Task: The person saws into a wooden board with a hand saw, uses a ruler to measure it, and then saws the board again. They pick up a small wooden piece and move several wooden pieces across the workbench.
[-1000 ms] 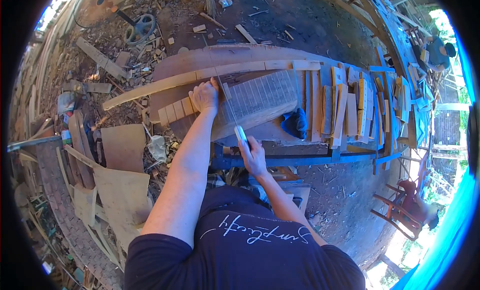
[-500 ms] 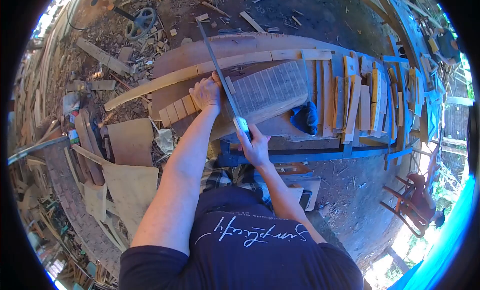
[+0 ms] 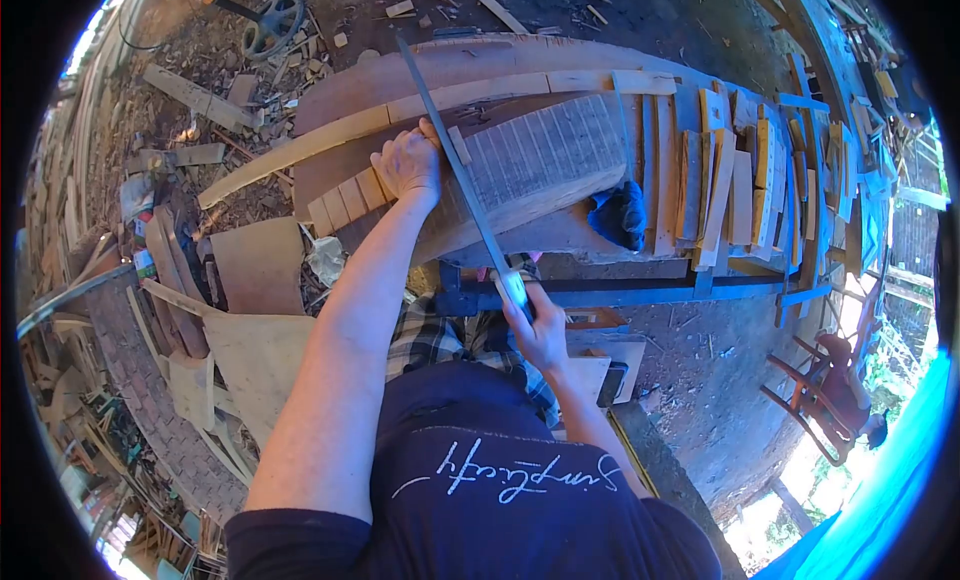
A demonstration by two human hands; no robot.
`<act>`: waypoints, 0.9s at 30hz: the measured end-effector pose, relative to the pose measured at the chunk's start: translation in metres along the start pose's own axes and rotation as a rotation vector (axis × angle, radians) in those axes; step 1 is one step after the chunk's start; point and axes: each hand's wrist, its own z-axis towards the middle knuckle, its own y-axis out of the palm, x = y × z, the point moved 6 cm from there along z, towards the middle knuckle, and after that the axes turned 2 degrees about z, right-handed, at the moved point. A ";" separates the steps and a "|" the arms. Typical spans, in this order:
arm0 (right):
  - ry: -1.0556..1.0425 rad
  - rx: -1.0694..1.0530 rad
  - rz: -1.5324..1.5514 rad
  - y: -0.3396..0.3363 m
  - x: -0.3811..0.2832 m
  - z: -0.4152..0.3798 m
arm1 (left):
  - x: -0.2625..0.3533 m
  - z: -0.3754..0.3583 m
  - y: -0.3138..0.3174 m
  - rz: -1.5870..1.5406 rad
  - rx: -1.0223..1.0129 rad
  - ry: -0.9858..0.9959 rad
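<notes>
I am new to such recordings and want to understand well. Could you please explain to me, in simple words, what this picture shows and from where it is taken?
There is no machine here, only a person with two bare hands. One camera, worn on the head, looks forward and down; its wide lens bends the edges. The right hand grips the handle of a long-bladed tool, probably a saw. The left hand rests beside the blade, over a pale wooden strip marked with crosswise lines. On the bench lie a thick, lined wooden block, a long curved wooden piece, a dark blue cloth-like item and, further right, a row of wooden pieces.
</notes>
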 end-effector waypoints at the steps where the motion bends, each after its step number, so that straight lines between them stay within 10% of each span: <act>1: 0.005 -0.002 -0.005 -0.005 0.003 0.000 | 0.001 -0.002 -0.001 0.002 -0.016 -0.007; 27: -0.045 -0.004 0.084 -0.011 0.005 0.002 | -0.002 0.000 -0.002 -0.020 0.056 -0.015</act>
